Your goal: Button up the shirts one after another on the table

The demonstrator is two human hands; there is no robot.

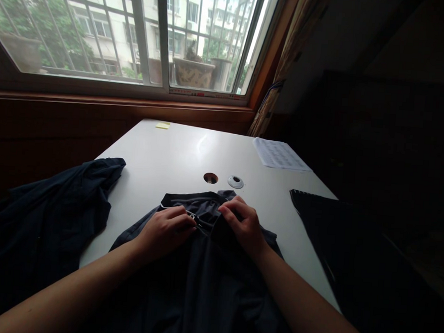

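Note:
A dark navy garment [198,281] lies over the near side of the white table, with its banded opening [189,198] toward the window. My left hand [170,226] is closed on the left edge of this opening, and a small round white fastener [192,216] shows beside its fingertips. Thumb and fingers of my right hand [243,221] pinch the opposite edge, slightly farther up. Between the hands the opening gapes and its dark inner cloth shows. Whether the garment is a shirt or trousers, I cannot tell.
Another dark garment [87,192] hangs over the table's left edge, and dark cloth [339,230] lies along the right edge. On the white table [177,158] are a round hole [210,178], its grommet cover [235,181], printed papers [281,154] and a yellow note [163,125].

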